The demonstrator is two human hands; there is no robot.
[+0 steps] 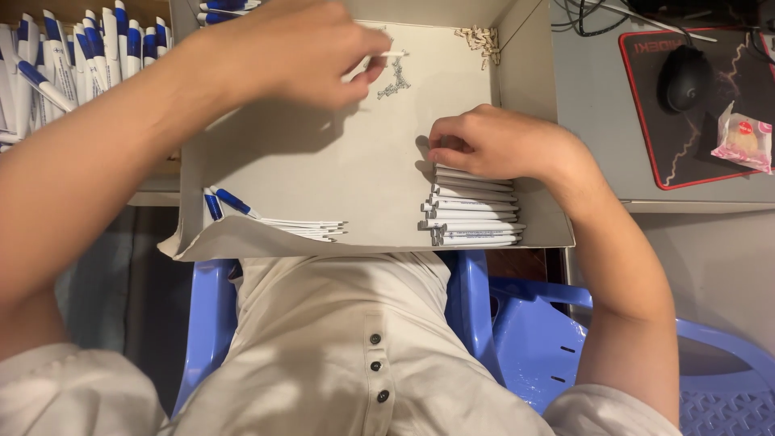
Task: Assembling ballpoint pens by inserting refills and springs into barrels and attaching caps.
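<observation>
**A small office desk turned pen-assembly station**

The place looked like an office or home workroom used for light assembly by hand. A grey bench (597,121) carried a black computer mouse (684,77) on a black mouse pad with a red border (694,153), with cables (589,16) trailing behind it and a small wrapped snack (743,139) lying at the pad's edge. Beside that, a shallow cardboard box (323,161) held white pen barrels stacked in a neat row (472,214) and little heaps of springs (480,39). More blue-and-white pens (81,48) filled a container at the far left. The person sat on a blue plastic chair (525,339).
</observation>
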